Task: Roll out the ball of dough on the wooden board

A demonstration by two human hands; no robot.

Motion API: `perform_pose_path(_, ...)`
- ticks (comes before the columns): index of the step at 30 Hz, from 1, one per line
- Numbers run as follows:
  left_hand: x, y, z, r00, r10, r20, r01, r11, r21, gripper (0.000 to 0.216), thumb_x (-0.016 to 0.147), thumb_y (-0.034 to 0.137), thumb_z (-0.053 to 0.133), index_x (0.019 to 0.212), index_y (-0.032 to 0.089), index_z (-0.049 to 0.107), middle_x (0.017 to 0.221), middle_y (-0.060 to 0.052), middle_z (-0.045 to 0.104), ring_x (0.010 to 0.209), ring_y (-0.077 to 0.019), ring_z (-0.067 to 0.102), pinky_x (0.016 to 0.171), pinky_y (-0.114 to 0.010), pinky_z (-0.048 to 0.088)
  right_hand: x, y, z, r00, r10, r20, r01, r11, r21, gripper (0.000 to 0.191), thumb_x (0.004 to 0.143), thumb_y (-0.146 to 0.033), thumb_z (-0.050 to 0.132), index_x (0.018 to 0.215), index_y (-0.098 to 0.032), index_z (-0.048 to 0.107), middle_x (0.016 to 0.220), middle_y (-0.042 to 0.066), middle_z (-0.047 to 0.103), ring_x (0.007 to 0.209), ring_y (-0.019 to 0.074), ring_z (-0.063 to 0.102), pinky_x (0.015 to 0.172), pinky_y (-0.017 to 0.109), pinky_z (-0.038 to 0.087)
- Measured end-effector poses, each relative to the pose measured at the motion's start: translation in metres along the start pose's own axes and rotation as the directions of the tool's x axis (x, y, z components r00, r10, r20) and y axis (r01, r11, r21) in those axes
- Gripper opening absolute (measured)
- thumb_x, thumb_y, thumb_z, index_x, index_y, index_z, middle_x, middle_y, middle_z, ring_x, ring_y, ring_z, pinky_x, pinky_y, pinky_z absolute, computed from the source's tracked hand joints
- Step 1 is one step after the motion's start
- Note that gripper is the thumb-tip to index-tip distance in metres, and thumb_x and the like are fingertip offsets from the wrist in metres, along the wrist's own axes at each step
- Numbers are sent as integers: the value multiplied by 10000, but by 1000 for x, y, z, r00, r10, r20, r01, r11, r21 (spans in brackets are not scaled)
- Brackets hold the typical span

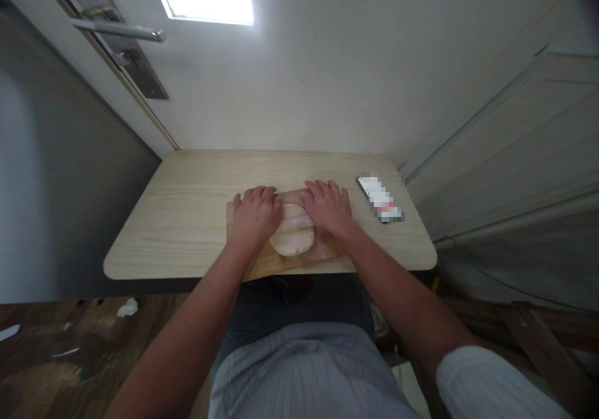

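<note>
A round, flat, pale piece that looks like dough (293, 239) lies on a brown sheet or board (262, 264) at the front of the table. Across its upper part, between my hands, runs a lighter straight band; whether this is a fold or a separate object I cannot tell. My left hand (257, 212) rests palm down at its left edge, fingers forward and slightly bent. At the upper right edge lies my right hand (327, 206), palm down with its fingers spread over the sheet. What is under both palms is hidden.
The light wood table (182, 219) has rounded corners and stands against a white door with a metal handle (119, 29). A phone (380, 199) with a blurred screen lies right of my right hand. Crumpled white paper (128, 307) is on the floor at the left.
</note>
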State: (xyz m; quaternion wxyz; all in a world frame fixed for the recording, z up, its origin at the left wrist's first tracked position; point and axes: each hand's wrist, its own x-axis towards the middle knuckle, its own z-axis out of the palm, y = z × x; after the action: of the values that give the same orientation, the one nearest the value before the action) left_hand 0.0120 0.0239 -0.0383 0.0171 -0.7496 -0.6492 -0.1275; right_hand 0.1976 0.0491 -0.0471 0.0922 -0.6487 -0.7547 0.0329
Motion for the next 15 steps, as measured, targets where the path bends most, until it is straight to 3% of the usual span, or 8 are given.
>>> perform_pose_path(9,11,-3,0,999,-13,29,12,1000,25,427,1030,347,313,1237,190,652,1252,-130,694,1159,-323,607,1001,-508,412,13,0,6,1000,18,-13,-18,999,28,542,1031,-555,361,1445,-253,538,1452,106,593,1326,340,466,1113,577,303)
perform_pose_path(15,19,-4,0,999,-16,45,14,998,55,414,1022,327,304,1092,179,685,1106,-136,714,1076,-316,624,918,-461,444,20,-1,5,999,41,0,-41,999,31,541,1009,-565,399,1392,-229,581,1406,123,625,1294,342,502,1082,554,345)
